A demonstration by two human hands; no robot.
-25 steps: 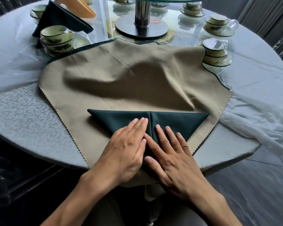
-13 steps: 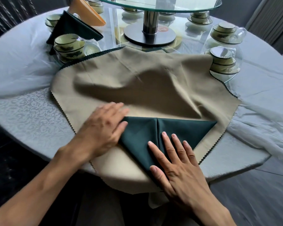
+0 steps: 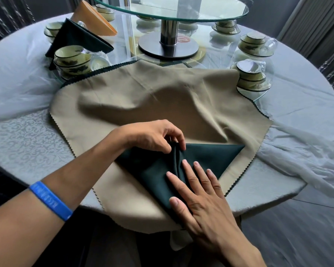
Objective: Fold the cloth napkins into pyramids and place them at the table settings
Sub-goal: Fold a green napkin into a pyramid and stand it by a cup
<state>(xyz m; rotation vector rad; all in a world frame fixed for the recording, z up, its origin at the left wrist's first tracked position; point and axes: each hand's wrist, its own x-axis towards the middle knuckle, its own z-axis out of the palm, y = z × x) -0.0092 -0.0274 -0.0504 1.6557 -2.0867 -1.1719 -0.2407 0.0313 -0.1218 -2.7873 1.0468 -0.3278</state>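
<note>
In the head view, the dark green napkin (image 3: 201, 160) lay folded into a triangle on a beige cloth (image 3: 162, 105) spread over the near edge of the round table (image 3: 23, 135), directly under both hands. The left hand (image 3: 152, 137) had curled fingers pinching the napkin's upper centre, where the fabric bunched into a small ridge just beyond the right hand's fingertips. The right hand (image 3: 199, 191) lay flat with straight fingers spread, pressing the napkin's lower right portion against the beige cloth and gripping nothing. A blue wristband (image 3: 50, 201) sat on the left forearm.

Well beyond the left hand stood a finished dark green pyramid (image 3: 79, 39) and an orange one (image 3: 94, 18) beside stacked bowls (image 3: 71, 58); more bowls (image 3: 251, 74) sat beyond the right hand, near the glass turntable (image 3: 170, 8).

The napkin looked light, soft and limp, likely to hold a crease only when pressed, and the beige cloth beneath seemed loose enough to slide. The centre fold line and the outer corners appeared the best places to take hold, with the flat hand anchoring the rest.
</note>
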